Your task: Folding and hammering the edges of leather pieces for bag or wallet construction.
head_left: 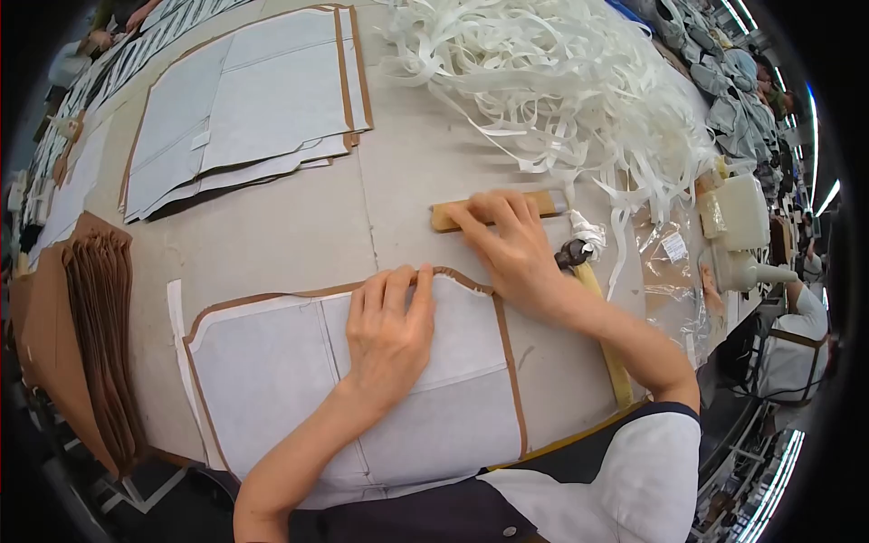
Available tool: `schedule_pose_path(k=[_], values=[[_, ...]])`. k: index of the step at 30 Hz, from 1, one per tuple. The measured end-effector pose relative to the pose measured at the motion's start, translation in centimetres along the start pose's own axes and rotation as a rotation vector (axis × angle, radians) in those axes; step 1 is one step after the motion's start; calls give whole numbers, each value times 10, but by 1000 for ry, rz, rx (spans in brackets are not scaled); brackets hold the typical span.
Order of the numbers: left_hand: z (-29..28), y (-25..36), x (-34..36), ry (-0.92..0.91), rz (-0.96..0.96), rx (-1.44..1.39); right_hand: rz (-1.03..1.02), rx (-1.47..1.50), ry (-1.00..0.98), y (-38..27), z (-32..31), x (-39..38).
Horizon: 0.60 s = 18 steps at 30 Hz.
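A pale grey fabric panel with a brown edge strip and seam lines lies flat in front of me. My left hand rests on its far edge, fingers bent and close together over the brown strip. Beyond the panel's far right corner, my right hand is closed on a flat wooden bar-shaped tool with a greyish right end. The fingers cover the tool's middle. Just right of that wrist sits a dark hammer head, with a yellow length partly hidden under my forearm.
Stacked brown-edged panels lie far left. A heap of white ribbon strips fills the far right. Folded brown pieces stand at the left edge. A whitish plastic bottle and clear plastic film are on the right.
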<state>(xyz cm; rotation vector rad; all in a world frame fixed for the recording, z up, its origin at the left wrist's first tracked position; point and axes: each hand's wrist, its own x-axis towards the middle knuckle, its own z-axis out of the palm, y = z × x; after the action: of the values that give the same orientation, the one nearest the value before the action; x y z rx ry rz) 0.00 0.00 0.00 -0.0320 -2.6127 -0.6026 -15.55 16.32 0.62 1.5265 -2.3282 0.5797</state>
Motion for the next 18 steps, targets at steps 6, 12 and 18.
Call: schedule_pose_path(k=[6,12,18], values=[[-8,-1,-5,1,24,15,135,387,-31,-30,-2,-23],[-7,-9,-1,17,59,-7,61,393,-51,-21,-2,-21],[-6,-15,0,-3,86,-59,-267,226,-139,-11,-14,-7]])
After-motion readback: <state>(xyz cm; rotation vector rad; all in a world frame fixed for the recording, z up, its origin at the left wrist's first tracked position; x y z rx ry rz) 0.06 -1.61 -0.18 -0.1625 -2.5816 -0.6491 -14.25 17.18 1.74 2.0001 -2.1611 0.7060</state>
